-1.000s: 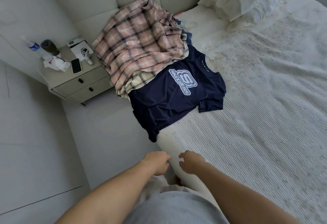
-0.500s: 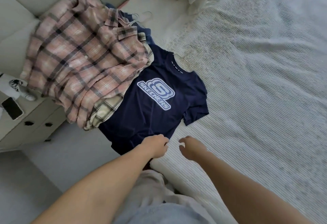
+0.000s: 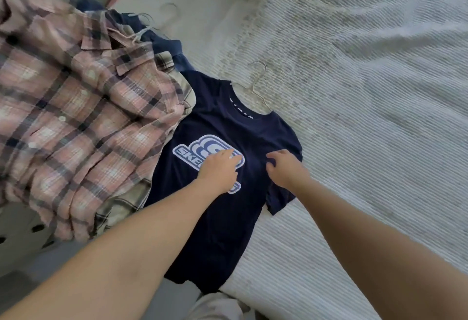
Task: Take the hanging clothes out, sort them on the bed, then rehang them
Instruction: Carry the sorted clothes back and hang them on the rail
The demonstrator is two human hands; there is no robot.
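Both my hands have come forward off the near edge of the bed and now sit on the dark navy cotton T-shirt with the pale blue printed logo (image 3: 222, 127) — a second ago they hovered short of its hem. My left hand (image 3: 220, 168) lies over the logo with its fingers fairly straight, pressing flat, its grip open and holding nothing. My right hand (image 3: 285, 168) is just right of it, near the shirt's right sleeve, fingers curled with a small fold of navy cloth bunched under them, so I judge that grip to be pinching the fabric.

The shirt lies flat on the white ribbed bedspread (image 3: 367, 142), its hem hanging over the near edge, still on its thin pale wire hanger (image 3: 258, 84), whose hook pokes out past the collar on the far side. To the left, the pink-and-grey plaid flannel shirt (image 3: 76, 107) tops a heap of other clothes and overlaps the T-shirt's left shoulder.

I read this as the sorting step starting on the T-shirt — next comes shifting or lifting it clear of the heap.
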